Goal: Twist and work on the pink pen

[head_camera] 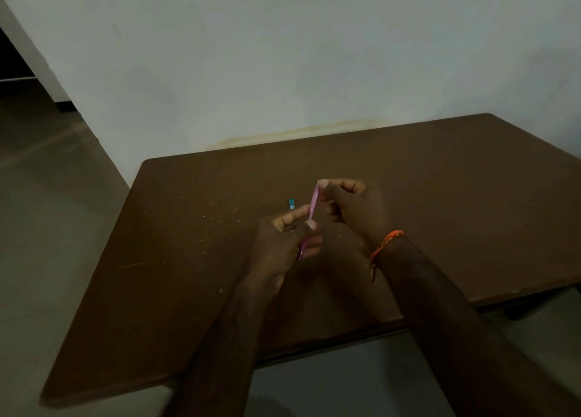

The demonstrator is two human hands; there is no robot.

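Note:
A thin pink pen-like stick point(313, 205) stands nearly upright over the middle of a brown table point(188, 259). My left hand point(283, 243) grips its lower part, thumb pressed against it, with the stick's tip poking out below the fingers. My right hand point(355, 209) pinches the top end between thumb and forefinger. An orange thread band point(385, 247) circles my right wrist. A small teal object point(291, 204) lies on the table just left of the stick, apart from both hands.
Pale crumbs or specks point(220, 218) are scattered on the table left of my hands. A light wall point(283, 55) stands directly behind the table. Grey floor point(47, 212) lies to the left, and a dark doorway point(12, 58) shows at the far left.

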